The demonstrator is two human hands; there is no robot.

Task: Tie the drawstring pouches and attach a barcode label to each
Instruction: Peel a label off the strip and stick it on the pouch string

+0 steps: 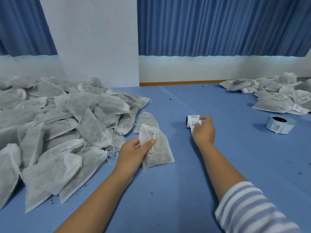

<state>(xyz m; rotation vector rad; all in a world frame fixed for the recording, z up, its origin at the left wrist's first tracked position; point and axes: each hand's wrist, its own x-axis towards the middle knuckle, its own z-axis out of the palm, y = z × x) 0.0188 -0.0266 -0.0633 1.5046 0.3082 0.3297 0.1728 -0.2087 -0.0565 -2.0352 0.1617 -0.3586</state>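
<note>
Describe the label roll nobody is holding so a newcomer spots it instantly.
On the blue table, find the smaller pouch heap at far right. Just in front of it lies the label roll. Unlike the white roll held by the right hand, it is pale blue, bigger and untouched.

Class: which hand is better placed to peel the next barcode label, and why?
Right. The right hand is on the small label roll, fingers at its strip; the left hand grips a pouch.

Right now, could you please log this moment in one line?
left hand holds pouch; right hand pinches label roll; no label seen on pouch
</note>
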